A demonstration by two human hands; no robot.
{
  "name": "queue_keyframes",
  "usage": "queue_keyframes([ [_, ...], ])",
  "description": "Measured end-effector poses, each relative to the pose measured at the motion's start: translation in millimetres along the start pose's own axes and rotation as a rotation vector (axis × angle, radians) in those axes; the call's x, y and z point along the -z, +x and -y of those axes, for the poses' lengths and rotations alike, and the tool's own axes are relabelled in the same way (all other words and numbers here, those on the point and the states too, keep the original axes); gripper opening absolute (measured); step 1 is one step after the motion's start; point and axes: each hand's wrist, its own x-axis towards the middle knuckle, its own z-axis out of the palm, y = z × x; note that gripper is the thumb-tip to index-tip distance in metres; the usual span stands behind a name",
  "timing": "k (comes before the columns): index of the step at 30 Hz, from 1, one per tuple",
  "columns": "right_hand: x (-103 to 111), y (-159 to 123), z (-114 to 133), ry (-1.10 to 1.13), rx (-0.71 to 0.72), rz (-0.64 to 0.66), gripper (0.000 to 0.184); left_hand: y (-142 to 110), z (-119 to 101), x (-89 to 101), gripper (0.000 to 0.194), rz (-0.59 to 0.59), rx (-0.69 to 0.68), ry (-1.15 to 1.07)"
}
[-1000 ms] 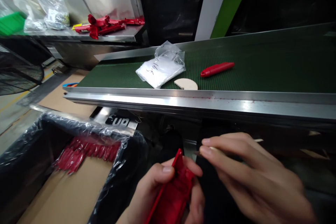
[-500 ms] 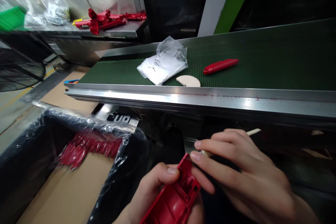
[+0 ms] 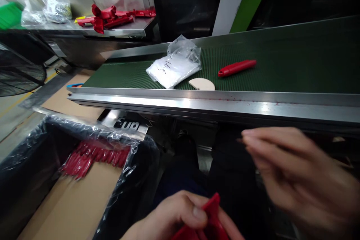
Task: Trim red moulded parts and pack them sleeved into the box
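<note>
At the bottom edge, my left hand (image 3: 180, 213) grips a red plastic shell piece (image 3: 215, 221), the thumb pressed on its upper part. Most of that piece is cut off by the frame. My right hand (image 3: 292, 168) is raised to the right, apart from the piece and smeared by motion. Its thumb and fingertips are pinched together. A small dark tip shows at the fingertips, but what they hold I cannot make out.
Ahead runs a green conveyor belt (image 3: 281, 78) with a metal edge. On it lie a red handle-shaped part (image 3: 237, 68), a bag (image 3: 174, 67) and a cream disc piece (image 3: 202, 84). A plastic-lined bin (image 3: 112, 210) holds several red parts. Red pieces (image 3: 109, 18) sit on a shelf.
My right hand has moved away from the red shell piece, up and to the right. My left hand has lowered with the piece. The pale stick seen by my right hand no longer shows.
</note>
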Motion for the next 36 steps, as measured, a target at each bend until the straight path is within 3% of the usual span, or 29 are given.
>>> queue_keyframes([
  [3,5,4,2,0.048,-0.079,-0.045,0.045,0,2,-0.4,0.045,-0.030,-0.055,-0.054],
  [6,3,1,14,0.136,-0.042,0.078,0.044,6,-11,-4.4,0.051,-0.156,-0.196,-0.207],
  [9,-7,-8,29,0.193,0.002,0.172,0.041,13,-33,-11.3,0.044,-0.333,-0.339,-0.275],
  [13,-23,-20,44,0.189,0.042,0.269,0.038,21,-52,-16.3,0.039,-0.376,-0.507,-0.283],
  [17,-29,-21,46,0.144,0.084,0.319,0.039,21,-54,-17.3,0.038,-0.375,-0.550,-0.263],
  [36,-33,-18,43,0.141,0.069,0.264,0.033,21,-53,-18.9,0.040,-0.407,-0.558,-0.210],
])
